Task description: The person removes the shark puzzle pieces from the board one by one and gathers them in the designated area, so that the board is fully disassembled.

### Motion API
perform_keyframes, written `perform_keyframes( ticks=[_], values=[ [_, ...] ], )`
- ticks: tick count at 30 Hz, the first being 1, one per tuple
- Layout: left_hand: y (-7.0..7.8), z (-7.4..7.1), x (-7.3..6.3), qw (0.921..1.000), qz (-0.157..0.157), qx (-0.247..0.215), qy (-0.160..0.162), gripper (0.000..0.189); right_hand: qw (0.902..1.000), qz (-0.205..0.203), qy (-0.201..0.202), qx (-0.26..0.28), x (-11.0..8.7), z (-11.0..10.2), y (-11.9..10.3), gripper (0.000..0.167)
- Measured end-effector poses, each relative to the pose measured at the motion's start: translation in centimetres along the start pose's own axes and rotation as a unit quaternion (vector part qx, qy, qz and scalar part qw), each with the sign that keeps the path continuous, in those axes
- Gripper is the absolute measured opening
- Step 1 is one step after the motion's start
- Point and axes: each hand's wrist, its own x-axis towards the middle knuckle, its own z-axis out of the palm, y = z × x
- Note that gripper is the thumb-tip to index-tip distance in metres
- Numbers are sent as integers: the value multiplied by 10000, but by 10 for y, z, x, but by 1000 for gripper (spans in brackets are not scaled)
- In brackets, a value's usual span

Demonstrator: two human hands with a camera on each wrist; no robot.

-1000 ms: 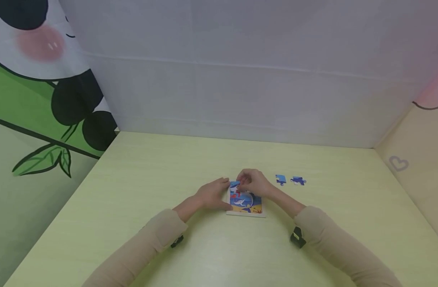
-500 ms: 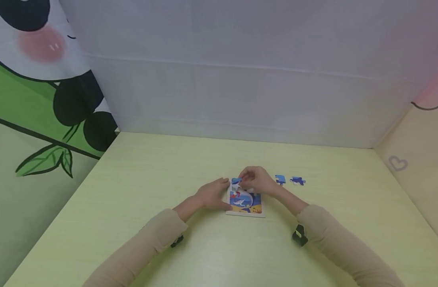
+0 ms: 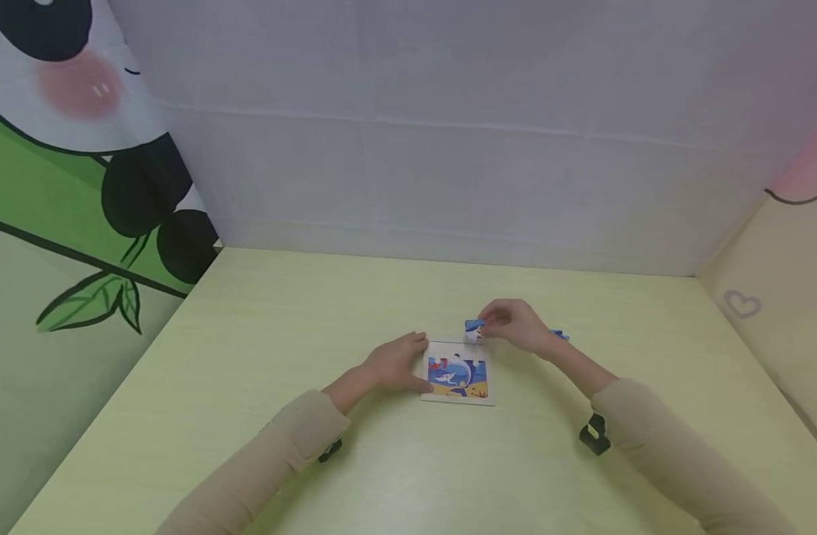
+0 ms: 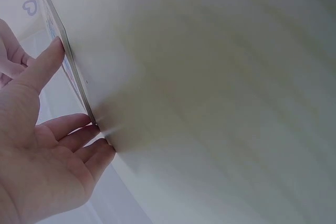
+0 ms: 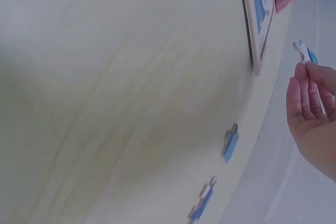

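A small square jigsaw puzzle board [image 3: 458, 401] with a pale rim lies on the table, showing a dolphin picture. Bare backing shows along its far side. My left hand [image 3: 396, 362] holds the board by its left side, thumb on the rim and fingertips at the far corner; the left wrist view shows this board [image 4: 79, 82] edge-on. Beyond the far right corner, my right hand [image 3: 518, 325] pinches a blue-and-white puzzle piece [image 3: 473, 330] between thumb and fingers, raised above the table. That puzzle piece [image 5: 304, 52] appears tilted in the right wrist view.
Two loose puzzle pieces lie right of the board: a light blue piece [image 5: 230, 144] and a dark blue piece [image 5: 202, 201]. From the head view, the right hand hides one of them. A pale wall sheet [image 3: 408, 186] rises behind the table [image 3: 301, 297].
My right hand has lifted the blue-and-white puzzle piece from the board's far left part and carried it right and away, uncovering the bare backing. The left hand has stayed put.
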Motion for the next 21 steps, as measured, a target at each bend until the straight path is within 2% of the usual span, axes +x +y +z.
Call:
perform_keyframes(
  ticks=[10,21],
  values=[
    [2,-2,-3,10000,22,-22,26,80,9993,222,141,-284,-23,-50,20,21],
    [3,-4,-5,10000,-27,-27,29,80,9974,596,315,-235,-49,-95,51,27]
  ],
)
